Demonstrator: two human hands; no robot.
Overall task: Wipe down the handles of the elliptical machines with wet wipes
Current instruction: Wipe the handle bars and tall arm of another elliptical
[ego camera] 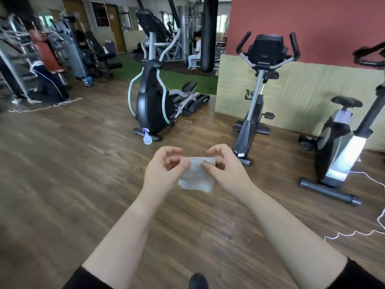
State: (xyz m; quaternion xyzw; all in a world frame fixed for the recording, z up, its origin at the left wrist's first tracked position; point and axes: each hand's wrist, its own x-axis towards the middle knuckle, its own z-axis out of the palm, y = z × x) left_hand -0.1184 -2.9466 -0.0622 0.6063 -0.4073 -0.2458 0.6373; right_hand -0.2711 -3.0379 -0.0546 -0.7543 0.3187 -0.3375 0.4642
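A white wet wipe [196, 176] hangs between my two hands in front of me, above the wooden floor. My left hand [164, 170] pinches its upper left edge and my right hand [225, 165] pinches its upper right edge. A black and grey elliptical machine [153, 97] stands a few steps ahead, slightly left of centre, with curved silver handles [131, 88] rising along its sides. Neither hand touches the machine.
A small spray bottle [147, 137] stands on the floor by the elliptical's base. Exercise bikes [256, 97] [341, 142] line the wall on the right, with a white cable [373, 230] across the floor. A punching bag [209, 34] hangs behind. People sit at machines far left and back.
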